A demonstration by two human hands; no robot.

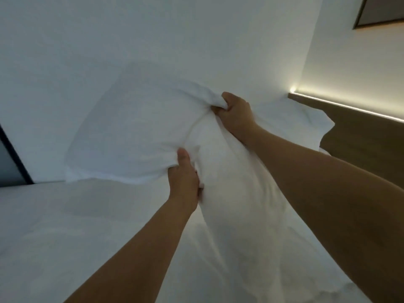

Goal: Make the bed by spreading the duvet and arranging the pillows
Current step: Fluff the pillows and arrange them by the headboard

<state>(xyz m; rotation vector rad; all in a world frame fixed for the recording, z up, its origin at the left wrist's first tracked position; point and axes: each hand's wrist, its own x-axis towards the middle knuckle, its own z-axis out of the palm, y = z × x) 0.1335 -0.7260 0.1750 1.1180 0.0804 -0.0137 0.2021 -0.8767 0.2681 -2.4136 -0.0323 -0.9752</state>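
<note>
Pillow held up by its near edge at the head of the bed

Both hands bunch the white pillow [140,127] along the edge nearest the person. Against that pillow, the right hand [235,115] sits at its upper near corner, fingers curled tight round a gathered fold of cover. The left hand [185,178] is at the pillow's lower near corner, thumb pressed on top and fingers tucked beneath, pinching the cloth. Gripping two corners of one side probably lets the person stand the pillow up and steer it flat against the wall [175,40] behind it. Below the pillow lies the duvet [65,226], already spread. A second pillow [306,123] shows just beyond the right hand, partly hidden.
</note>
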